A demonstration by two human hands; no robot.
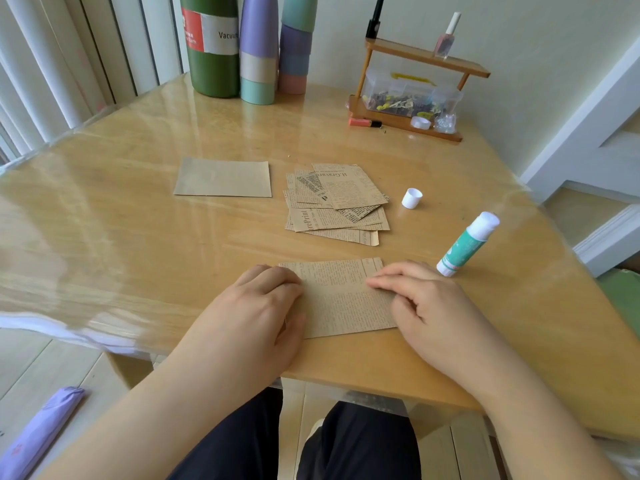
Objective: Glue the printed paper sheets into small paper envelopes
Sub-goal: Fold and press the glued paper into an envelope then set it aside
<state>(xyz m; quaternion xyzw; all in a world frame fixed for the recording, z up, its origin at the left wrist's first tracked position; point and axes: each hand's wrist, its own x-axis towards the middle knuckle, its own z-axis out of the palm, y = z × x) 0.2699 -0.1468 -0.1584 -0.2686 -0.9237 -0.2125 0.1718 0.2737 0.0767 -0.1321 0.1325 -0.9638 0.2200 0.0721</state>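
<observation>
Both hands press flat on the sheet (341,299) at table's (138,216) 6 o'clock edge: left hand (256,306) fingers loosely bent, right hand (426,299) index extended. Sheet pile (337,202) at 12, blank envelope (223,177) 11, cap (411,198) 1, uncapped glue stick (465,244) 2.

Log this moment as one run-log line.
step: pressing fold | left hand: on printed sheet | right hand: on sheet | glue stick: uncapped, standing | cap: apart | paper stack: waiting
</observation>
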